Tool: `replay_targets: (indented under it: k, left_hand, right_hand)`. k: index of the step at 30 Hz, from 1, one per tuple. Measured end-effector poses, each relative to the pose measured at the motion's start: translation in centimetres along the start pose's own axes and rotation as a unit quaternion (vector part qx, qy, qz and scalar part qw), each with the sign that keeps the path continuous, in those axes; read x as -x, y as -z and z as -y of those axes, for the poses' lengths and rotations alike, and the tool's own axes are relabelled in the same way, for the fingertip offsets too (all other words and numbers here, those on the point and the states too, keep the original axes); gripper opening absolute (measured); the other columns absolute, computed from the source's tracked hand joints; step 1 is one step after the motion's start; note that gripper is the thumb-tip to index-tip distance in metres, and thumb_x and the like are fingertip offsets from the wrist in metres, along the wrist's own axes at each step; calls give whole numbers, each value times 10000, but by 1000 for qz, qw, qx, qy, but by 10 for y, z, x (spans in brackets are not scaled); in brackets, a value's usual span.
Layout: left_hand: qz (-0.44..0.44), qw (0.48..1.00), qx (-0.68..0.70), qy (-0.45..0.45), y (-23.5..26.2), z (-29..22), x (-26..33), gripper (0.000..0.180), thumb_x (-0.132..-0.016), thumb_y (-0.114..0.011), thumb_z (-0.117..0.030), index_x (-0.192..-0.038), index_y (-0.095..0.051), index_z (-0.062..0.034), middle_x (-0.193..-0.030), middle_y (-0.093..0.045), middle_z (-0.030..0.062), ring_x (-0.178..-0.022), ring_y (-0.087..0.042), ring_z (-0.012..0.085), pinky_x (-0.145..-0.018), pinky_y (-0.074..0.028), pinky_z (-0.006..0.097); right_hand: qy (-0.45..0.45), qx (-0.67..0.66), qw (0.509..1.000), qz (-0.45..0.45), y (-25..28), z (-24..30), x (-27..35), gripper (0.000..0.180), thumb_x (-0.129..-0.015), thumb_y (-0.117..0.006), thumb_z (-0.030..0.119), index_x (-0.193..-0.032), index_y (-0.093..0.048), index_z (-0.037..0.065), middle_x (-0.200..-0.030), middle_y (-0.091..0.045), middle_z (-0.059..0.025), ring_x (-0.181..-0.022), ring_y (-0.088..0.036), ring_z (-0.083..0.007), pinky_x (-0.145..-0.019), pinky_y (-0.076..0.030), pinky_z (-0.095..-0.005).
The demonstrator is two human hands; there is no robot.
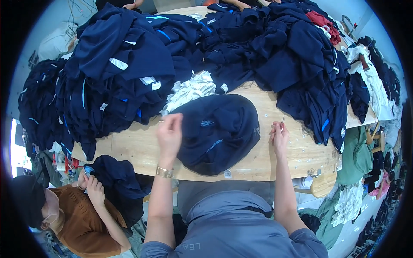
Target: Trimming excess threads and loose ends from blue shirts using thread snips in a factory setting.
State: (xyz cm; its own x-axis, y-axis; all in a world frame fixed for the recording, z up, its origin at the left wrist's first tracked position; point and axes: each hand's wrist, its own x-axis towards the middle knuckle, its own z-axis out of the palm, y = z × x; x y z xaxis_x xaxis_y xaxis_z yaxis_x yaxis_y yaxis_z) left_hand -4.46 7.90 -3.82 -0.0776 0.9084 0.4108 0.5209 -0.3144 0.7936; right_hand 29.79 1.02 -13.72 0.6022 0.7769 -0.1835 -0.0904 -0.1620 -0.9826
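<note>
Ahead, navy garment heaps [129, 64] crowd the surface [137, 146], leaving bare wood near its front edge; the dark garment [219, 131] lies between both hands, left hand [170, 133] pinching its edge, right hand [279, 135] gripping a thin tool [282, 119].

Both your bare forearms reach forward from the lower edge. Your left hand [170, 132] is raised with fingertips pinched together; your right hand [279, 134] is curled closed, thumb up.

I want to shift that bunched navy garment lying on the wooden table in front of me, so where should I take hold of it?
Take the navy garment at its left edge, where the left hand already rests, coming in from the left. It lies in a rounded heap with that edge on bare table. The right hand seems to hold a thin tool, so it looks less free.
</note>
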Motion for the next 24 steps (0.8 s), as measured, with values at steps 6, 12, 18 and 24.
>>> replay_targets:
  k: [6, 12, 18, 24]
  left_hand:
    - [-116, 990, -79, 23, 11, -1, 0, 123, -871, -576, -126, -905, -637, -25, -830, -607, 98, -661, -563, 144, -610, -449, 278]
    - [231, 966, -39, 108, -66, -12, 47, 260, -805, -646, -246, -854, -640, 9, -750, -649, 157, -702, -645, 253, -644, -496, 349]
    - [266, 914, 181, 248, -77, -23, 47, 195, -820, -654, -200, -831, -637, -5, -728, -650, 60, -675, -614, 106, -554, -484, 245]
    - [183, 932, 210, 231, -63, -37, 55, 205, -879, -582, -188, -841, -629, 8, -771, -655, 47, -674, -605, 84, -591, -474, 214]
  right_hand:
    - [48, 47, 997, -41, -3, -15, -6, 210, -929, -495, 212, -873, -595, 36, -651, -521, 5, -509, -442, -48, -461, -355, -200]
    - [12, -7, 1000, -18, -38, 15, 31, 160, -872, -599, 168, -841, -611, 12, -735, -565, 21, -659, -468, -41, -602, -372, -184]
    - [41, 9, 984, 175, -74, 45, 80, 135, -843, -627, 99, -913, -627, -16, -775, -602, 12, -694, -517, -34, -622, -403, -170]
    - [41, 158, 974, 159, -92, 45, 88, 241, -774, -694, 180, -881, -626, -26, -540, -484, 11, -478, -350, -30, -439, -302, -211]
